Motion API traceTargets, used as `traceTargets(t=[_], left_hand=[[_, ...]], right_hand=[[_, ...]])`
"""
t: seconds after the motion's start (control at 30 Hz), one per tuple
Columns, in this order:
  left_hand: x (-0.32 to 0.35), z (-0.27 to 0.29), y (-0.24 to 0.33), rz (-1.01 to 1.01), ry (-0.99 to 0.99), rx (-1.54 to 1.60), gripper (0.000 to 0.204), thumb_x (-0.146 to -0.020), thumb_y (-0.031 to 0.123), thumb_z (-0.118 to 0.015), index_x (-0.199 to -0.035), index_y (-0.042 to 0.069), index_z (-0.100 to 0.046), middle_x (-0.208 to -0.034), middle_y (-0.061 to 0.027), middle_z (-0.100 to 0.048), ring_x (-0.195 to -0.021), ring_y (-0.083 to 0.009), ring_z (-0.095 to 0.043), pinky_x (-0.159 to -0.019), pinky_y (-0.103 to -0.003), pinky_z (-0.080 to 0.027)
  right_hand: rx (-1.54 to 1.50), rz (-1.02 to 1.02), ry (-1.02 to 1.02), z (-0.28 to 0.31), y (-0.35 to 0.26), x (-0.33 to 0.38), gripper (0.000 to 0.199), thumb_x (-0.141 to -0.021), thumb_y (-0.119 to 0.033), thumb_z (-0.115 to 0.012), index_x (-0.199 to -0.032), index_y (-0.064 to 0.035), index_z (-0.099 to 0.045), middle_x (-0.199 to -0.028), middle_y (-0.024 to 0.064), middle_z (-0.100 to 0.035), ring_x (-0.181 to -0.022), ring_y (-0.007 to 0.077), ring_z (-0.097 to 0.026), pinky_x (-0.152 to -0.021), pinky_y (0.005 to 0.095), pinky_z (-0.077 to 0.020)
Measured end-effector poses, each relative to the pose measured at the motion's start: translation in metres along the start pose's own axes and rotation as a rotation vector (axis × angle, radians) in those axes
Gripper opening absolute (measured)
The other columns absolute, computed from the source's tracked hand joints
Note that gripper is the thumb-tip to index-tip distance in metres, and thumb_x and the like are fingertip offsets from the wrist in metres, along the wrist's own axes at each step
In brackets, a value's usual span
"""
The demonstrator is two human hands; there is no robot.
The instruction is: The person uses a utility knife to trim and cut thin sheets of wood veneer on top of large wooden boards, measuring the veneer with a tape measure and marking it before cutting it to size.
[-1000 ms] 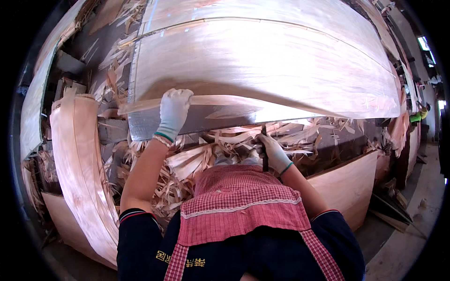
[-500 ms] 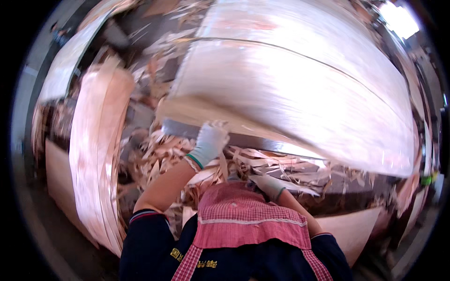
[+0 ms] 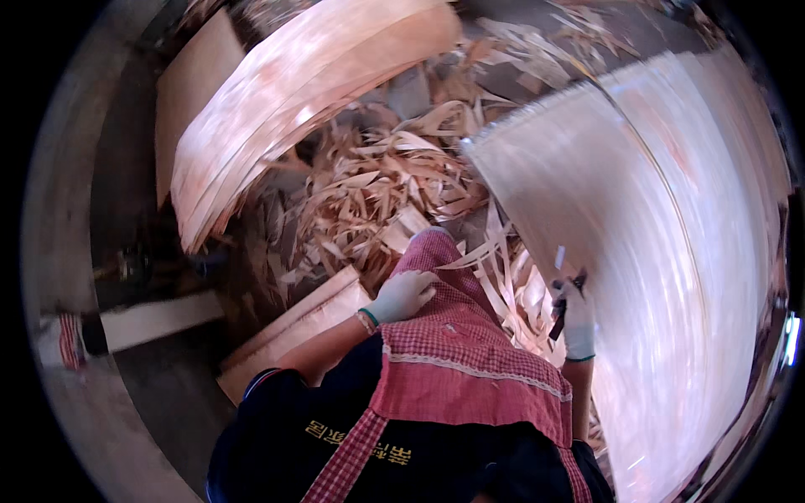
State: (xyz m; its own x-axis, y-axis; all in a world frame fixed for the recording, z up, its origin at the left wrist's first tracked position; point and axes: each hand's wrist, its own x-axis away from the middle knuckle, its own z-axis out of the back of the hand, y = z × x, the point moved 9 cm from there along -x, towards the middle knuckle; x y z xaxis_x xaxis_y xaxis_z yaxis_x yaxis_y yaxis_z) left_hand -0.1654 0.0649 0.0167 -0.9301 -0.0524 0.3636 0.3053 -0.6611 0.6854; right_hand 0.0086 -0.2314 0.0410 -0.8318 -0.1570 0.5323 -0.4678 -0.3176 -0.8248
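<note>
My left hand (image 3: 402, 297), in a white knit glove with a green cuff, lies against the red checked apron over my leg, fingers stretched and holding nothing. On the other side, my gloved right hand (image 3: 577, 323) is closed around a dark-handled knife (image 3: 558, 321) at the near edge of the large veneer stack (image 3: 646, 210). A short pale strip, perhaps its blade, shows just above the fist. Motion smears this part, so the knife's exact shape is unclear. Thin wood strips (image 3: 528, 306) hang between the apron and the stack.
Loose veneer scraps (image 3: 377, 184) are heaped on the floor ahead of me. Behind them a curved bundle of veneer sheets (image 3: 310, 92) stands at the upper left. A flat board (image 3: 293, 323) lies near my left elbow, and a pale plank (image 3: 163, 320) is farther left.
My view has swung left, so the veneer stack sits farther right. My left hand has left the stack's lifted edge for my apron. My right hand has moved from my waist to the stack.
</note>
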Motion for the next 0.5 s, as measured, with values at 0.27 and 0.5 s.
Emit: traceTargets(t=[0.27, 0.5], left_hand=[[-0.021, 0.013, -0.104, -0.007, -0.087, -0.089, 0.025, -0.089, 0.026, -0.051, -0.099, 0.003, -0.057, -0.091, -0.0192, -0.061, -0.086, -0.0370, -0.060, -0.076, -0.047, -0.048], [-0.066, 0.114, -0.266, 0.053, -0.019, 0.069, 0.031, -0.090, 0.030, -0.049, -0.098, 0.001, -0.057, -0.091, -0.0242, -0.063, -0.085, -0.0429, -0.060, -0.076, -0.051, -0.045]], right_hand=[[0.364, 0.327, 0.269, -0.066, -0.084, -0.110, 0.025, -0.091, -0.020, -0.057, -0.099, 0.0034, -0.063, -0.077, 0.0098, -0.059, -0.068, 0.0182, -0.057, -0.062, 0.0310, -0.0451], [1.107, 0.427, 0.837, -0.149, -0.094, -0.161, 0.027, -0.087, -0.021, -0.056, -0.107, -0.0035, -0.055, -0.120, 0.0204, -0.052, -0.103, 0.0393, -0.055, -0.085, 0.0476, -0.0466]])
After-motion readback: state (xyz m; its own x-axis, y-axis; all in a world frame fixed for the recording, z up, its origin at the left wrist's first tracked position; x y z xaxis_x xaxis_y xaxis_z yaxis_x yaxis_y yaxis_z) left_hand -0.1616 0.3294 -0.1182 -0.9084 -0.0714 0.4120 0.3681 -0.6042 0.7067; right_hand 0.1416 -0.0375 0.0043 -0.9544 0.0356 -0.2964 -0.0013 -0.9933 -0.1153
